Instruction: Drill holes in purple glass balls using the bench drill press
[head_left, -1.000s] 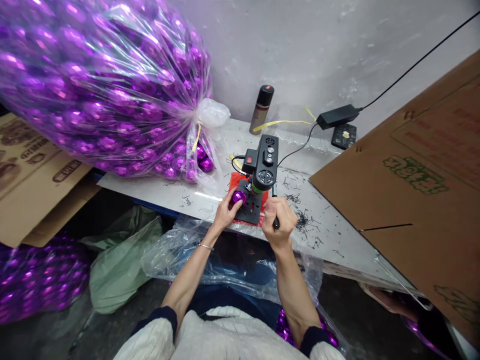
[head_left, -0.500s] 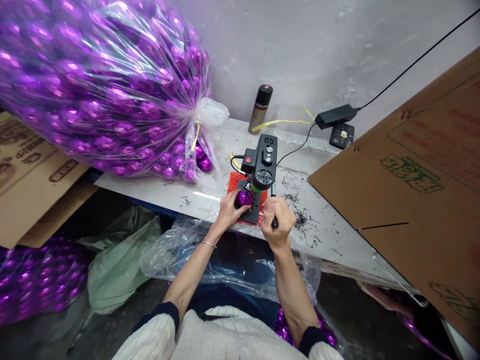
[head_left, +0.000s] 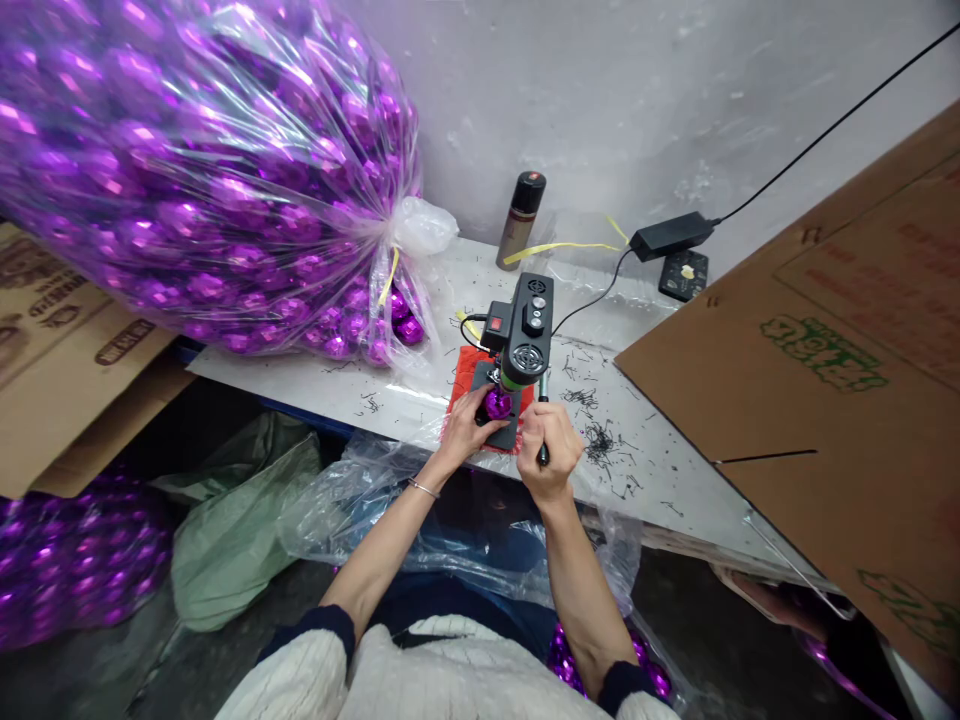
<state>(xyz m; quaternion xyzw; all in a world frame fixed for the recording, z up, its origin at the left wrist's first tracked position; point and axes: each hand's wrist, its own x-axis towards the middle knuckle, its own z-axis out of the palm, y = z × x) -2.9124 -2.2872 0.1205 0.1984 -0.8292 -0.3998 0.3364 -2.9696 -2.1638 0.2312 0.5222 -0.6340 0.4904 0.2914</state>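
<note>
My left hand [head_left: 466, 424] grips a shiny purple faceted ball [head_left: 499, 403] between thumb and fingers, on the dark base of a small bench drill press [head_left: 531, 325]. The drill's head sits right over the ball; its tip is hard to make out. My right hand [head_left: 552, 446] is wrapped round the black-gripped lever [head_left: 543, 452] at the machine's right side. Under the base lies a red cloth [head_left: 463, 388].
A big clear bag of purple balls [head_left: 247, 220] fills the left of the table. Behind the drill stand a spray can [head_left: 521, 222] and a power adapter [head_left: 671, 236]. Dark shavings [head_left: 598, 440] litter the right side, beside a large cardboard box [head_left: 825, 380].
The lever and my right hand have come slightly toward me and left. The ball and my left hand have shifted a little; the drill's head now overlaps the ball's top edge.
</note>
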